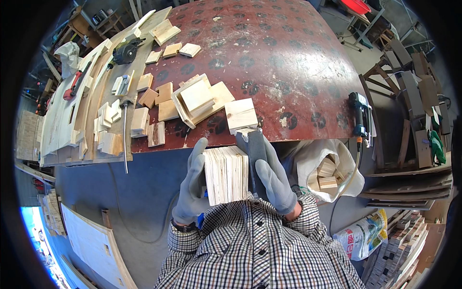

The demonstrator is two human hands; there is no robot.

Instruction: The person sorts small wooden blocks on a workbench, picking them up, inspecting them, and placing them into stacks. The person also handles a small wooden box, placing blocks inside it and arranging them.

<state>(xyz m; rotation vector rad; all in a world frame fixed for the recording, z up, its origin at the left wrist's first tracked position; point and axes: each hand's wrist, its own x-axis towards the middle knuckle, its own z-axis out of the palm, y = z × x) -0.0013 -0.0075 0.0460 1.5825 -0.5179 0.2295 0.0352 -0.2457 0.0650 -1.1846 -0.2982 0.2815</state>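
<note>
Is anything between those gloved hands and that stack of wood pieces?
Nothing visible. The left hand presses the stack directly on one side; the right hand holds a dark block against the other side.

Stack of boards (226, 174): pale raw wood, matt, edges showing thin layers. Left hand (191, 185) and right hand (275, 180): grey knitted cloth gloves, matt. Sanding block (255, 149): dark, dull, rough-looking face. Worktop (284, 58): dark red coated board, slightly glossy, scuffed and dusty. Sack (313, 159): white woven plastic. Shirt (255, 250): checked cloth. Nail gun (360, 113): hard plastic and metal.
</note>
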